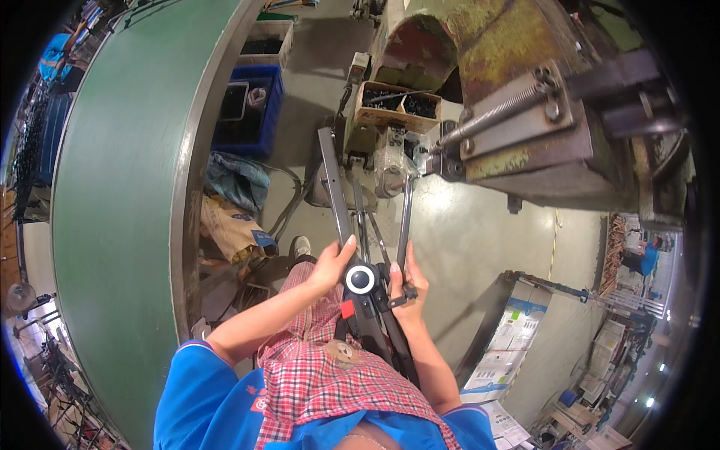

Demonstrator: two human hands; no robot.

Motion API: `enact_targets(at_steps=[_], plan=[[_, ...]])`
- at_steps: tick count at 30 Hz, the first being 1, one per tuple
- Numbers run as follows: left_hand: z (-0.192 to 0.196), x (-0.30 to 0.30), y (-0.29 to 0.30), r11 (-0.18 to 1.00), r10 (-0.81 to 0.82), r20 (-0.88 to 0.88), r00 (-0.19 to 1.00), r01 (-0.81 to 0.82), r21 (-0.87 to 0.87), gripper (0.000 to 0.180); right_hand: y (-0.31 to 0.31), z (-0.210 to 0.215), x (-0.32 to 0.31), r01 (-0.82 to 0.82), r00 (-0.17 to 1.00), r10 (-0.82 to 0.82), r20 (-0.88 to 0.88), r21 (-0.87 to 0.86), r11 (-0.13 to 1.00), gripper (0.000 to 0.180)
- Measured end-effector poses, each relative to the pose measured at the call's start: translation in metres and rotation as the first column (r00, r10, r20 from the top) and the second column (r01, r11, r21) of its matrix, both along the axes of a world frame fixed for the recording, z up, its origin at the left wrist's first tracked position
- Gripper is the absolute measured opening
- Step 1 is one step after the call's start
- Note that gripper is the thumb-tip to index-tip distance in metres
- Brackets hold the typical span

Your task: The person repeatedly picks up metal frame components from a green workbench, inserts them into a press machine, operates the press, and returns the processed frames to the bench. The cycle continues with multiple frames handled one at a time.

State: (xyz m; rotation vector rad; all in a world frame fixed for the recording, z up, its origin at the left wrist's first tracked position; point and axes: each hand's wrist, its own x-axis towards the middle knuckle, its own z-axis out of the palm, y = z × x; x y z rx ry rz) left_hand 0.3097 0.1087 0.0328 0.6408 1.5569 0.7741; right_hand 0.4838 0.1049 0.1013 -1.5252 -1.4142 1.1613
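A folding tubular metal frame point(334, 184) lies lengthwise in front of my body, its dark legs spreading away from me. A round joint cover point(361, 280), black with a white ring, sits at its middle, and a small red piece point(347, 309) shows just below. My left hand point(332, 264) is closed on the flat grey tube at the left, thumb along the top. On the right, my right hand point(408, 291) grips the frame by its thinner shiny tube, beside a black clamp-like fitting point(405, 297). The shiny tube's far end reaches the machine point(525, 142); whether they touch, I cannot tell.
A long green-topped table point(124, 187) runs along my left. Beyond the frame stand a cardboard box of dark parts point(397, 105) and a blue crate point(247, 109). A paper sack point(232, 229) lies by the table. Printed cartons point(510, 337) stand to the right.
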Motion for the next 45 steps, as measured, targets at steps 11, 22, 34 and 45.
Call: enact_targets(at_steps=[11, 22, 34, 45], plan=[[0.031, -0.088, 0.318, 0.353, -0.199, -0.927, 0.317, 0.906, 0.234, 0.027, 0.004, 0.011, -0.025, 0.036, 0.999, -0.035, -0.016, 0.087, 0.996, 0.050], [0.018, -0.073, 0.377, 0.075, -0.285, -0.958, -0.006, 0.997, -0.029, 0.028, 0.002, 0.019, -0.022, 0.088, 0.995, -0.085, 0.049, -0.071, 0.994, 0.051], [0.089, -0.016, 0.193, 0.636, -0.647, 0.071, 0.760, 0.485, 0.601, 0.025, 0.001, 0.010, 0.004, 0.111, 0.965, -0.115, -0.236, -0.030, 0.993, 0.042], [0.080, 0.006, 0.182, 0.279, -0.421, -0.470, 0.776, 0.604, 0.747, 0.020, 0.003, 0.003, 0.012, 0.085, 0.959, -0.073, -0.272, 0.032, 0.996, 0.020]])
